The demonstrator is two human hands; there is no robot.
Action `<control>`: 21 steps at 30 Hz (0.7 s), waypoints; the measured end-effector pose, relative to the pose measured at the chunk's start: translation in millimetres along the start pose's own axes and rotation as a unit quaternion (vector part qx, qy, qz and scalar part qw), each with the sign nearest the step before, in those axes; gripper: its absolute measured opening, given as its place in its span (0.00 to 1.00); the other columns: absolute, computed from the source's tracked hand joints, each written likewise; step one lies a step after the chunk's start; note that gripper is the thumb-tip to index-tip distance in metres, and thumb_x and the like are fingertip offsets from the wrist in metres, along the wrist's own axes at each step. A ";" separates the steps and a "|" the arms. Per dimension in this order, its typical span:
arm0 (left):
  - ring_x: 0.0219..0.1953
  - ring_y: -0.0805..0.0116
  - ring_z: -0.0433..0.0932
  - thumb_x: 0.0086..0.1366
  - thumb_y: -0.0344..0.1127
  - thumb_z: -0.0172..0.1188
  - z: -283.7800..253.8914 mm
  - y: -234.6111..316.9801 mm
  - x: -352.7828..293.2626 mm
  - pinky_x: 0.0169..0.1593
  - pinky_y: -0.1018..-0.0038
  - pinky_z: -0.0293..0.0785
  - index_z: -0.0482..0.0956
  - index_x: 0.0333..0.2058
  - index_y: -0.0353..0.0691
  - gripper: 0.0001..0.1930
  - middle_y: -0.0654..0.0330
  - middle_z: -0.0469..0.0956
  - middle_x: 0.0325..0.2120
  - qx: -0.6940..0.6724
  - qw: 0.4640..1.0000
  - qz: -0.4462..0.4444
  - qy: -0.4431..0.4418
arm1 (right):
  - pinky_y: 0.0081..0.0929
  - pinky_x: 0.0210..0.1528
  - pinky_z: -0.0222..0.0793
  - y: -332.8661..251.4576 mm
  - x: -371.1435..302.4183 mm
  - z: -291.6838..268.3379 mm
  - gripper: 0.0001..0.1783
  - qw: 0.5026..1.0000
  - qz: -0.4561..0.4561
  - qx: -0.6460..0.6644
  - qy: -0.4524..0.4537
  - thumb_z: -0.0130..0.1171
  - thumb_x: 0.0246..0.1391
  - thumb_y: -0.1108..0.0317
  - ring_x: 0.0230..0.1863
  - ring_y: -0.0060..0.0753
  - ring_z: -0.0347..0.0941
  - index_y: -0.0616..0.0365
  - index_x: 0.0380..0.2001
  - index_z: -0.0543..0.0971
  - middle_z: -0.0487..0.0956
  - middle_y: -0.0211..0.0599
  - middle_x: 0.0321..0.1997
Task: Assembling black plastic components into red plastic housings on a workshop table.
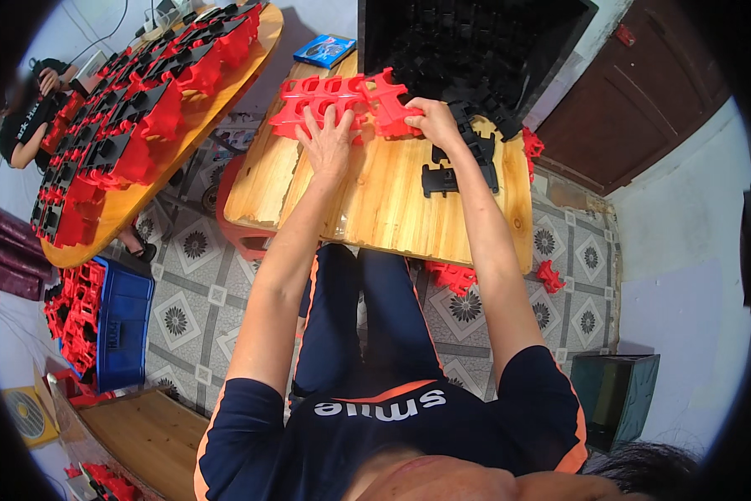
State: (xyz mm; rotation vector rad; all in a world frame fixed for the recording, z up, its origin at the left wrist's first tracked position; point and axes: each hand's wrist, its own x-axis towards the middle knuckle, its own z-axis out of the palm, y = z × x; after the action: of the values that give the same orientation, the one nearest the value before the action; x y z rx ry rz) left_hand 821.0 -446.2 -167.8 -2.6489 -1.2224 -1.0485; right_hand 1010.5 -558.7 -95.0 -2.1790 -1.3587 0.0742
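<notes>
My left hand (327, 149) lies with its fingers spread over a row of red plastic frames (302, 107) on the wooden table. Right of that row, a red plastic frame with cut-out openings (387, 102) stands at a slight tilt, touching or close to the row's end. My right hand (436, 125) pinches this frame at its lower right edge, thumb and fingers closed. Black plastic brackets (442, 179) lie on the table, just beyond and to the right of my right wrist.
A large black bin (576, 21) full of black parts stands at the table's far side. A blue flat box (325, 51) lies at the far left corner. Red-and-black assemblies (133, 125) cover another table at left, where a person works. Red parts (455, 277) lie on the floor.
</notes>
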 end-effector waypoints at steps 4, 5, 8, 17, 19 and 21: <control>0.70 0.43 0.48 0.64 0.52 0.58 -11.7 15.3 -3.1 0.65 0.35 0.43 0.71 0.57 0.56 0.23 0.57 0.61 0.64 -0.018 0.997 0.049 0.053 | 0.20 0.40 0.72 22.8 -18.6 -10.5 0.14 0.963 -0.016 0.263 -0.063 0.61 0.53 0.76 0.35 0.19 0.77 0.59 0.45 0.80 0.82 0.34 0.32; 0.70 0.43 0.48 0.64 0.52 0.58 -16.8 17.0 -8.7 0.65 0.35 0.43 0.71 0.57 0.56 0.23 0.57 0.61 0.64 -0.019 0.997 0.049 0.052 | 0.21 0.40 0.72 25.0 -30.9 -14.2 0.14 0.959 -0.039 0.278 -0.035 0.61 0.53 0.76 0.35 0.19 0.77 0.59 0.45 0.80 0.82 0.35 0.32; 0.67 0.48 0.55 0.68 0.52 0.55 -47.0 30.0 -34.2 0.67 0.48 0.50 0.67 0.61 0.47 0.27 0.51 0.64 0.62 -0.225 0.970 -0.023 0.088 | 0.19 0.44 0.70 9.8 -84.3 -35.7 0.14 0.951 -0.039 0.306 -0.035 0.60 0.55 0.78 0.39 0.16 0.74 0.63 0.47 0.78 0.80 0.29 0.39; 0.61 0.59 0.66 0.64 0.40 0.65 -121.5 63.4 -108.3 0.62 0.63 0.65 0.40 0.70 0.44 0.47 0.49 0.63 0.61 -0.726 0.611 -0.274 -0.153 | 0.33 0.47 0.71 -62.8 -213.9 -7.5 0.22 0.945 -0.293 -0.106 0.099 0.67 0.48 0.65 0.42 0.41 0.78 0.57 0.48 0.79 0.82 0.37 0.42; 0.62 0.60 0.66 0.63 0.37 0.65 -122.0 52.4 -130.7 0.63 0.61 0.65 0.41 0.70 0.45 0.46 0.51 0.63 0.62 -0.742 0.580 -0.300 -0.155 | 0.32 0.47 0.71 -60.8 -216.8 -11.7 0.20 0.945 -0.272 0.135 0.120 0.66 0.51 0.65 0.42 0.38 0.79 0.58 0.48 0.78 0.82 0.37 0.42; 0.63 0.60 0.66 0.64 0.38 0.64 -122.8 41.2 -152.4 0.64 0.60 0.64 0.42 0.70 0.46 0.45 0.53 0.63 0.62 -0.769 0.544 -0.292 -0.167 | 0.31 0.40 0.74 -12.5 -198.8 -8.3 0.14 0.939 -0.120 0.255 0.196 0.63 0.55 0.69 0.37 0.34 0.80 0.59 0.45 0.79 0.82 0.39 0.39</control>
State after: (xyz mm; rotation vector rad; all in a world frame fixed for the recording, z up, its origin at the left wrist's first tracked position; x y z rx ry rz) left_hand 710.2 -612.1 -154.3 -3.6203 -1.7780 -3.0042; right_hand 907.0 -725.5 -129.9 -1.4907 -1.1998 -0.0882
